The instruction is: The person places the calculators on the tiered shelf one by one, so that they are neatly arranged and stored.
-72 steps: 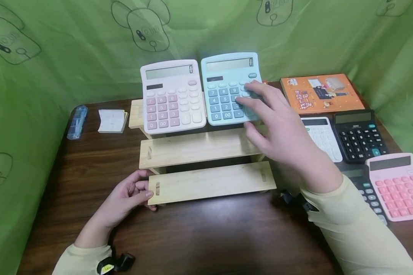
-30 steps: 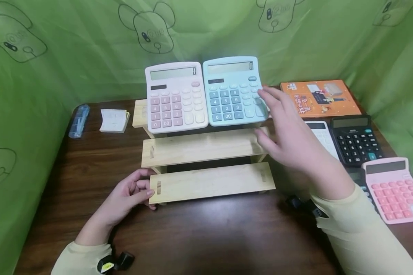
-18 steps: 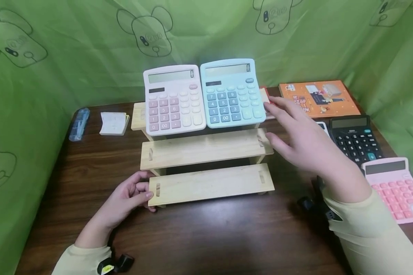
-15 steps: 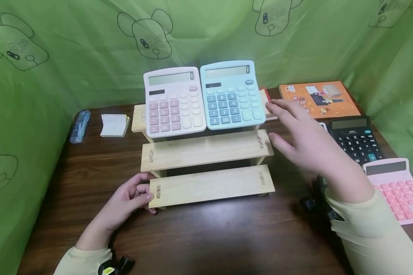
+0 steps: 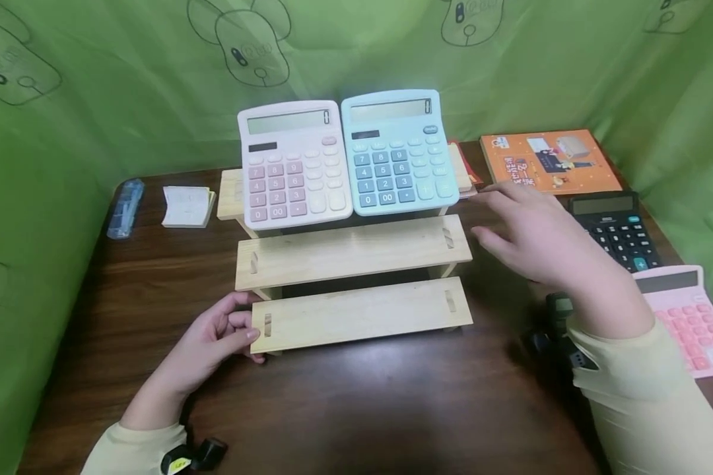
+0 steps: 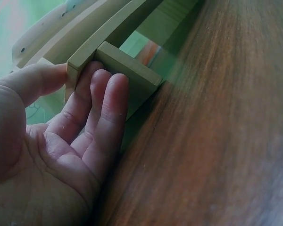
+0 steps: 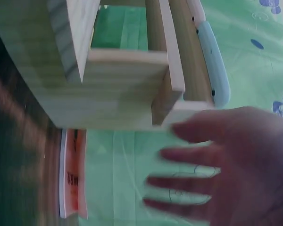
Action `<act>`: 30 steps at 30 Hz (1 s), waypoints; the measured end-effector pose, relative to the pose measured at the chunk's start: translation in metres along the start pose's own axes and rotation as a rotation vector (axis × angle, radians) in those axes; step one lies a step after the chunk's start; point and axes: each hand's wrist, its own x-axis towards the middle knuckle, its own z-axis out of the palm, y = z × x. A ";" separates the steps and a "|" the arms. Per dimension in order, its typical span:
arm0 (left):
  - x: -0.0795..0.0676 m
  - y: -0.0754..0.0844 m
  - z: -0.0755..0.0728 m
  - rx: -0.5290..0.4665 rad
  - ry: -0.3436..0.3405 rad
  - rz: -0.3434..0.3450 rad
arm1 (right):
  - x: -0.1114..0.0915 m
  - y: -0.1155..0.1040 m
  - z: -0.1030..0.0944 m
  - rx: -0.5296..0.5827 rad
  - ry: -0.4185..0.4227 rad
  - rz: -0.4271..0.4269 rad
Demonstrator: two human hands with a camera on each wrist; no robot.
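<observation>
A three-step wooden rack (image 5: pixel 362 313) stands on the dark table. My left hand (image 5: pixel 204 343) grips the left end of its lowest board; in the left wrist view the thumb (image 6: pixel 45 82) presses the board's edge and the fingers curl beneath. On the top step, a pale pink calculator (image 5: pixel 303 145) and a light blue calculator (image 5: pixel 392 148) lean side by side, both displays reading 0. My right hand (image 5: pixel 537 234) hovers right of the rack with nothing in it. The right wrist view shows its fingers spread near the rack's wooden side (image 7: pixel 118 94).
Right of the rack lie an orange illustrated book (image 5: pixel 546 158), a black calculator (image 5: pixel 606 208) and a bright pink calculator (image 5: pixel 689 323). The right arm covers part of that area. At the left are a white notepad (image 5: pixel 185 206) and a translucent blue object (image 5: pixel 126 208). A green curtain (image 5: pixel 362 46) hangs behind.
My right hand has left the light blue calculator's keys and moved right, past the rack's end. The left hand keeps its grip on the lowest board. The head view has shifted slightly.
</observation>
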 end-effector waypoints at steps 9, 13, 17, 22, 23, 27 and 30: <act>0.000 0.005 -0.002 0.014 0.001 0.001 | 0.009 0.057 0.002 -0.011 -0.364 0.365; 0.001 0.005 -0.002 0.007 0.005 0.005 | 0.007 0.076 0.005 0.008 -0.432 0.447; 0.000 0.004 -0.001 0.000 0.008 0.002 | 0.008 0.079 0.010 0.011 -0.486 0.411; 0.000 0.003 -0.001 -0.001 0.028 -0.009 | 0.011 0.073 0.014 -0.002 -0.492 0.376; 0.000 0.002 -0.001 -0.004 0.027 -0.014 | 0.011 0.073 0.015 -0.004 -0.491 0.377; 0.000 0.000 0.000 -0.012 0.018 -0.016 | 0.010 0.071 0.020 -0.030 -0.485 0.359; 0.001 0.001 -0.001 -0.009 0.020 -0.003 | 0.011 0.069 0.021 -0.046 -0.472 0.345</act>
